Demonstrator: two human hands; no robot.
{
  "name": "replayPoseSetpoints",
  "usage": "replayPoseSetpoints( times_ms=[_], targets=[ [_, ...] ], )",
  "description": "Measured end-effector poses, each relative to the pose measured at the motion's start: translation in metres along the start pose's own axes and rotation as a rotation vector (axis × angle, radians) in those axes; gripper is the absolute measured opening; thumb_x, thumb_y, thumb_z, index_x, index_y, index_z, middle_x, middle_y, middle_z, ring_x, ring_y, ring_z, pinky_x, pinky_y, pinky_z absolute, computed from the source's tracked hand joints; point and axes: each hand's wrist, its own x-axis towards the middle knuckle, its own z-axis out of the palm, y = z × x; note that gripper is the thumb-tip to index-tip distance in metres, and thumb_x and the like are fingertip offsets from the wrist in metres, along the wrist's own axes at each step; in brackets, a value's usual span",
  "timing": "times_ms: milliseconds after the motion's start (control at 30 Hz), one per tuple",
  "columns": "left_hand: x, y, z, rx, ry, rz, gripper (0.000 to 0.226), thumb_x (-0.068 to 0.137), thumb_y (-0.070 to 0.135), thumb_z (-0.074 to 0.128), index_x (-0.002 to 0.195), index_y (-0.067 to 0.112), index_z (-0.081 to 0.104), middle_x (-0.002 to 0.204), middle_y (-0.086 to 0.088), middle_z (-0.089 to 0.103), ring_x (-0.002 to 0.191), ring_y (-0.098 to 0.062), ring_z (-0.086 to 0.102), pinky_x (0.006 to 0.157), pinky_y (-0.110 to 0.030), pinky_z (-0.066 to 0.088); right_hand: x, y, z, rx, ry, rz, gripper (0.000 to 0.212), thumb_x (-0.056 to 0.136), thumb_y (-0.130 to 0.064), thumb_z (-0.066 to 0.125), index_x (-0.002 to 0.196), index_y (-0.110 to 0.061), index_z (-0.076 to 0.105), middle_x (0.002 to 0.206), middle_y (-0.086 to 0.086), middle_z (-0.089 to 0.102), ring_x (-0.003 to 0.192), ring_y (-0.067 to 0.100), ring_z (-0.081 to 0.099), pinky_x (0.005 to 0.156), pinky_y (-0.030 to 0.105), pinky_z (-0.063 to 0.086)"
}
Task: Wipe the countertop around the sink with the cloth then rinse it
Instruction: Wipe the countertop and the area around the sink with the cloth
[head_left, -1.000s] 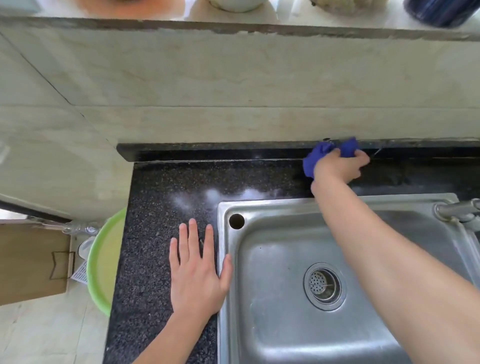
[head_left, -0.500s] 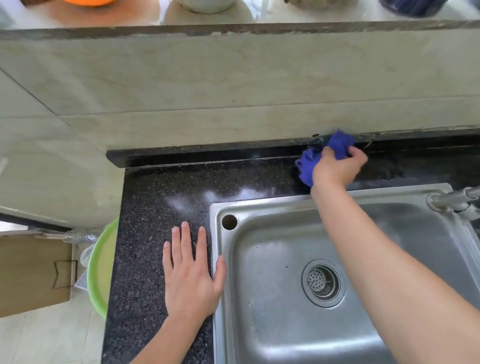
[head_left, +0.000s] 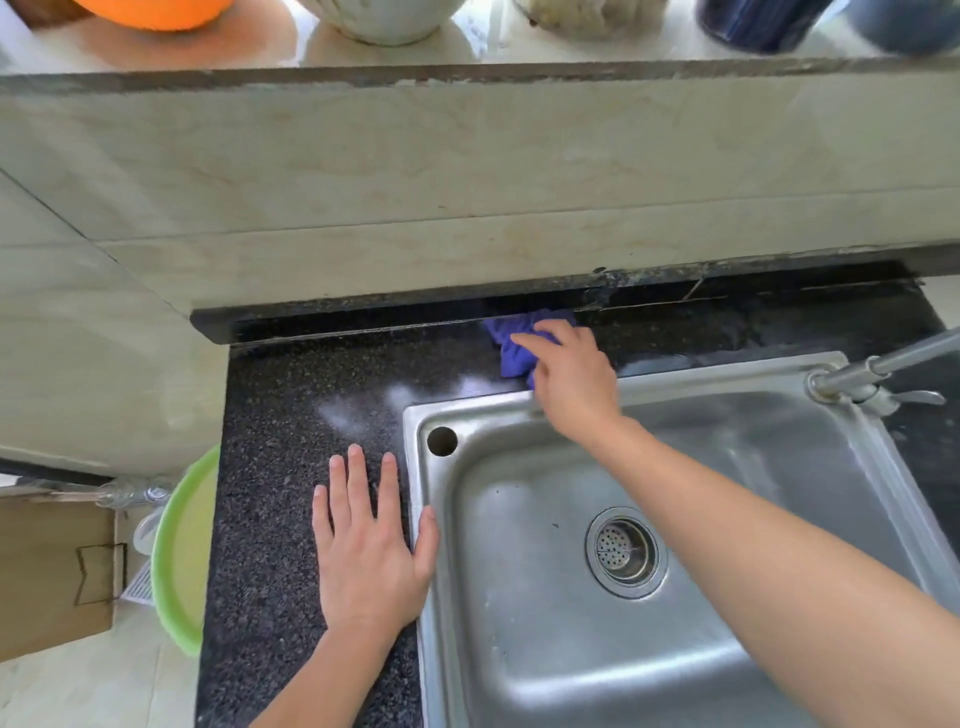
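Observation:
A crumpled blue cloth lies on the black speckled countertop behind the steel sink, just below the dark back ledge. My right hand presses on the cloth with fingers spread over it, reaching across the sink's back rim. My left hand lies flat, fingers apart, on the countertop at the sink's left rim and holds nothing. Part of the cloth is hidden under my right hand.
The faucet juts in from the right over the sink's back corner. A drain strainer sits in the basin. A green basin and a cardboard box stand left of the counter. Bowls line the upper shelf.
My right hand has slid the cloth leftward along the back strip of the countertop. The left hand stays flat in the same spot. The view has tilted slightly.

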Motion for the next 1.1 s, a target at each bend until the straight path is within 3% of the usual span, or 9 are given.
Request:
replayPoseSetpoints(
  times_ms=[133, 233, 267, 333, 467, 667, 833, 967, 1100],
  targets=[
    [-0.001, 0.000, 0.000, 0.000, -0.019, 0.006, 0.070, 0.091, 0.052, 0.028, 0.143, 0.007, 0.044, 0.155, -0.021, 0.026, 0.145, -0.036, 0.020, 0.116, -0.052, 0.013, -0.008, 0.096, -0.052, -0.134, 0.062, 0.324, 0.046, 0.087, -0.008, 0.050, 0.129, -0.027, 0.057, 0.136, 0.006, 0.047, 0.115, 0.037, 0.044, 0.089, 0.043, 0.043],
    [-0.001, 0.000, 0.000, 0.005, -0.025, 0.006, 0.071, 0.091, 0.052, 0.027, 0.143, 0.007, 0.043, 0.155, -0.022, 0.026, 0.145, -0.036, 0.020, 0.116, -0.052, 0.013, 0.010, 0.106, -0.079, -0.061, 0.105, 0.579, 0.047, 0.080, -0.006, 0.053, 0.123, -0.023, 0.059, 0.127, 0.013, 0.053, 0.113, 0.038, 0.052, 0.090, 0.039, 0.044],
    [-0.001, 0.000, 0.001, 0.005, -0.025, 0.006, 0.071, 0.091, 0.052, 0.027, 0.143, 0.007, 0.043, 0.155, -0.022, 0.026, 0.145, -0.036, 0.020, 0.116, -0.052, 0.013, 0.014, 0.094, -0.078, -0.057, 0.169, 0.570, 0.048, 0.080, -0.006, 0.054, 0.125, -0.020, 0.057, 0.126, 0.015, 0.054, 0.112, 0.038, 0.052, 0.091, 0.039, 0.043],
    [-0.001, 0.000, 0.001, 0.000, -0.020, 0.007, 0.070, 0.091, 0.051, 0.028, 0.144, 0.007, 0.043, 0.155, -0.022, 0.026, 0.145, -0.037, 0.020, 0.116, -0.052, 0.014, 0.011, 0.059, -0.060, -0.012, 0.232, 0.383, 0.042, 0.081, -0.008, 0.056, 0.123, -0.013, 0.057, 0.124, 0.016, 0.055, 0.109, 0.038, 0.051, 0.092, 0.039, 0.040],
    [-0.001, -0.001, 0.002, 0.004, -0.017, 0.004, 0.070, 0.091, 0.052, 0.027, 0.144, 0.009, 0.042, 0.155, -0.021, 0.026, 0.145, -0.036, 0.020, 0.117, -0.052, 0.014, -0.026, 0.014, 0.000, -0.013, 0.116, -0.031, 0.036, 0.084, -0.017, 0.053, 0.117, -0.009, 0.063, 0.128, 0.015, 0.056, 0.109, 0.037, 0.053, 0.092, 0.041, 0.043],
    [-0.002, -0.001, 0.004, 0.019, -0.013, 0.001, 0.070, 0.092, 0.053, 0.025, 0.146, 0.010, 0.038, 0.157, -0.019, 0.023, 0.146, -0.033, 0.016, 0.118, -0.050, 0.012, -0.031, 0.084, -0.024, -0.132, 0.130, 0.114, 0.048, 0.089, -0.035, 0.033, 0.123, -0.013, 0.059, 0.134, 0.012, 0.053, 0.111, 0.038, 0.052, 0.093, 0.044, 0.042],
    [-0.002, 0.001, 0.003, 0.036, -0.015, -0.004, 0.071, 0.092, 0.053, 0.024, 0.145, 0.009, 0.040, 0.156, -0.019, 0.024, 0.146, -0.034, 0.018, 0.117, -0.050, 0.014, -0.032, 0.103, -0.038, -0.071, 0.148, 0.230, 0.039, 0.090, -0.025, 0.044, 0.121, -0.008, 0.061, 0.132, 0.019, 0.053, 0.106, 0.045, 0.051, 0.092, 0.046, 0.041],
    [-0.002, 0.001, 0.004, 0.046, -0.029, -0.018, 0.072, 0.093, 0.054, 0.022, 0.148, 0.011, 0.036, 0.158, -0.016, 0.020, 0.148, -0.031, 0.013, 0.118, -0.048, 0.011, -0.035, 0.037, -0.008, 0.028, 0.113, -0.090, 0.040, 0.086, -0.024, 0.040, 0.109, -0.005, 0.067, 0.121, 0.020, 0.060, 0.094, 0.041, 0.058, 0.084, 0.044, 0.048],
    [-0.004, 0.001, 0.005, 0.000, 0.006, -0.047, 0.070, 0.092, 0.055, 0.025, 0.148, 0.014, 0.037, 0.159, -0.012, 0.020, 0.148, -0.026, 0.012, 0.119, -0.043, 0.009, -0.031, -0.044, 0.020, 0.147, -0.110, -0.334, 0.040, 0.088, -0.019, 0.042, 0.121, -0.010, 0.061, 0.135, 0.013, 0.051, 0.110, 0.037, 0.050, 0.094, 0.045, 0.041]
  ],
)
